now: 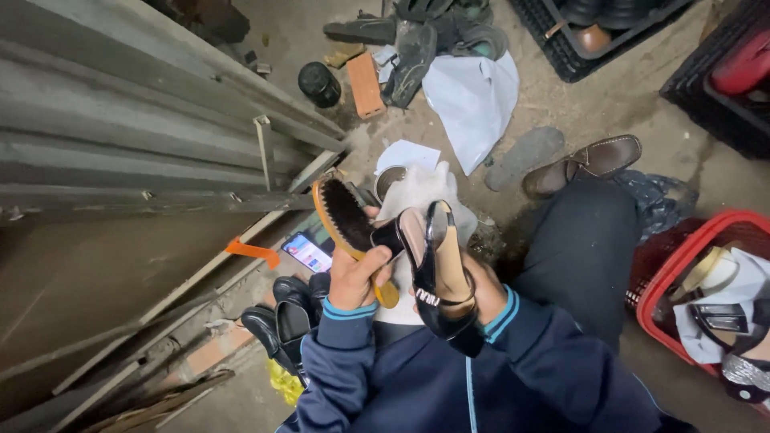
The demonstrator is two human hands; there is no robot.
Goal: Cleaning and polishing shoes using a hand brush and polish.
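— Holding what, left hand (358,281)?
— Wooden shoe brush (346,218), fingers wrapped round its handle, bristles against the shoe.
— Right hand (473,290)?
— Closed on black high-heeled shoe (437,273), above lap.

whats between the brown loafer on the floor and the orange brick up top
In the head view, a white sheet and a grey insole lie on the floor between the brown loafer and the orange brick.
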